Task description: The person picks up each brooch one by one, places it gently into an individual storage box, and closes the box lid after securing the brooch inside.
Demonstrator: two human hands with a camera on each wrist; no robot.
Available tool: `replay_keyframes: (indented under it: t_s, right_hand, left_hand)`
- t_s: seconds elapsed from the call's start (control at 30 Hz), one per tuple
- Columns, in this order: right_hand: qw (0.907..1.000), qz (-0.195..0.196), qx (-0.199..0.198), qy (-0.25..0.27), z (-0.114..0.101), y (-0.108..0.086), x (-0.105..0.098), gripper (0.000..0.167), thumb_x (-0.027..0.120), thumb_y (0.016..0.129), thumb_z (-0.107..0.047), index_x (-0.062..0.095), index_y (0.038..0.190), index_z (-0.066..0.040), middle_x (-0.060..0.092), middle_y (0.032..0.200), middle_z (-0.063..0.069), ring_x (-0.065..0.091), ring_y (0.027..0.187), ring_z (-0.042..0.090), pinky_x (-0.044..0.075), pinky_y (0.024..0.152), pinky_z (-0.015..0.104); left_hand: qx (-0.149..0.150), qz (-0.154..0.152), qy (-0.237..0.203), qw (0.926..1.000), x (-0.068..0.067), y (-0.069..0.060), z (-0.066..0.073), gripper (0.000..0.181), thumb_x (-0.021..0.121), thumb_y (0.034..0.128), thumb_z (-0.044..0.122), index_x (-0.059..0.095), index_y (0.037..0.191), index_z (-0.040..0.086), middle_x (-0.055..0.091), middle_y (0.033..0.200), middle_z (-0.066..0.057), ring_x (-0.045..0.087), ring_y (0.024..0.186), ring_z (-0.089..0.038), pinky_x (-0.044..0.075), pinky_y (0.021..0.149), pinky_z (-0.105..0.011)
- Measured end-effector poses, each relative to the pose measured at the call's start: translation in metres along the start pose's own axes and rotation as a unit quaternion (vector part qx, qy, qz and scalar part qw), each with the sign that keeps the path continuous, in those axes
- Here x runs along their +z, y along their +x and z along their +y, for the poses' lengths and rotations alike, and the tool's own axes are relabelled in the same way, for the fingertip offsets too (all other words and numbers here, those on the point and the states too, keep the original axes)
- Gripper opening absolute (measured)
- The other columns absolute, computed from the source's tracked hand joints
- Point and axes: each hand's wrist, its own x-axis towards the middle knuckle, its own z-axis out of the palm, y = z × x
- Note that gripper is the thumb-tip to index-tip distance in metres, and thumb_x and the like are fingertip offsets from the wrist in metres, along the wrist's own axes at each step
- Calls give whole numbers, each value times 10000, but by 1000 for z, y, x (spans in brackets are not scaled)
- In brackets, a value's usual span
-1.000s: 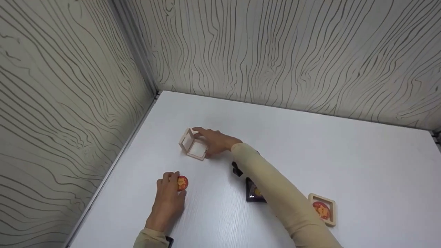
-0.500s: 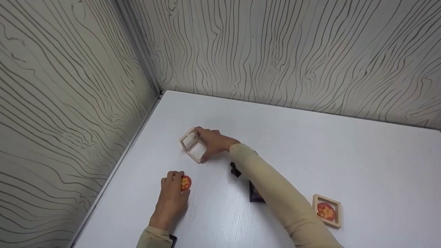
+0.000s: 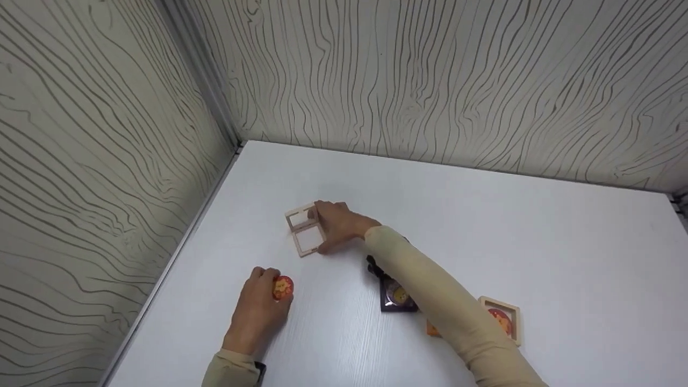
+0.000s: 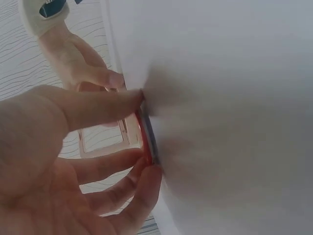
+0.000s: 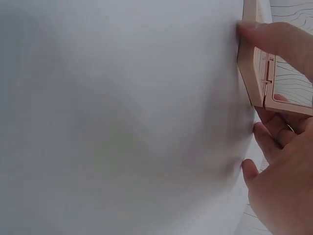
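Note:
In the head view my left hand point(image 3: 253, 312) pinches a round red badge point(image 3: 282, 288) with a yellow star-shaped figure, low over the white table. The left wrist view shows the badge point(image 4: 145, 132) edge-on, between thumb and fingertips. Farther forward, my right hand point(image 3: 343, 226) holds a light pink hinged display frame point(image 3: 295, 243) by its right side, thumb at the lower half and fingers at the raised half. The frame stands unfolded, with clear panes. In the right wrist view the thumb lies on the edge of the frame point(image 5: 250, 83), and some fingers sit behind it.
A light wooden frame point(image 3: 517, 322) with a similar red badge lies at the right, partly behind the right sleeve. A dark frame point(image 3: 384, 302) and an orange item point(image 3: 432, 329) show beside that forearm. Patterned walls point(image 3: 403, 80) border the white table point(image 3: 333, 333).
My right hand has tilted the upper half of the hinged frame farther back, so it lies more open. The left hand has kept its hold on the badge.

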Motion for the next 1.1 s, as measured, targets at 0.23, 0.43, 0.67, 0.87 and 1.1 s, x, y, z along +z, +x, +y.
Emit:
replay_keyframes:
  t_s: [0.23, 0.43, 0.67, 0.87, 1.1]
  right_hand:
    - [9995, 214, 32, -239, 4, -24, 3, 732, 1014, 677, -364, 647, 1248, -87, 667, 1261, 56, 584, 1263, 265, 253, 1242, 535]
    - [9981, 181, 322, -488, -6, -43, 4, 799, 1034, 636, -420, 657, 1251, -76, 691, 1208, 58, 597, 1190, 266, 353, 1170, 511]
    - [9968, 206, 652, -415, -18, -60, 4, 708, 1043, 626, -378, 672, 1161, -102, 677, 1053, -2, 644, 974, 199, 527, 1039, 467]
    - [9966, 113, 808, -152, -31, -82, 18, 720, 1055, 591, -337, 672, 1146, -84, 629, 1014, 2, 579, 887, 154, 547, 771, 326]
    - [9957, 162, 917, 31, -48, -109, 31, 734, 1067, 562, -274, 612, 1097, -59, 611, 979, 9, 552, 842, 138, 521, 715, 287]
  left_hand:
    - [108, -198, -103, 9997, 4, 3, 1, 544, 912, 802, 236, 700, 1260, 34, 645, 1155, -122, 641, 1023, -254, 605, 943, -518]
    - [144, -203, -126, 9996, 8, 3, 5, 533, 891, 837, 275, 691, 1285, 66, 641, 1200, -119, 639, 1046, -247, 604, 937, -514]
    - [251, -193, -147, 9994, 10, 4, 14, 513, 879, 856, 295, 697, 1281, 75, 671, 1181, -101, 651, 1058, -242, 598, 964, -521]
    - [598, -149, -246, 9978, 14, -2, 18, 503, 908, 827, 272, 716, 1244, 66, 687, 1127, -84, 669, 1049, -231, 603, 985, -493]
    - [1058, -133, -337, 9937, 14, -14, 23, 498, 924, 817, 270, 718, 1227, 78, 693, 1101, -41, 620, 957, -154, 597, 851, -369]
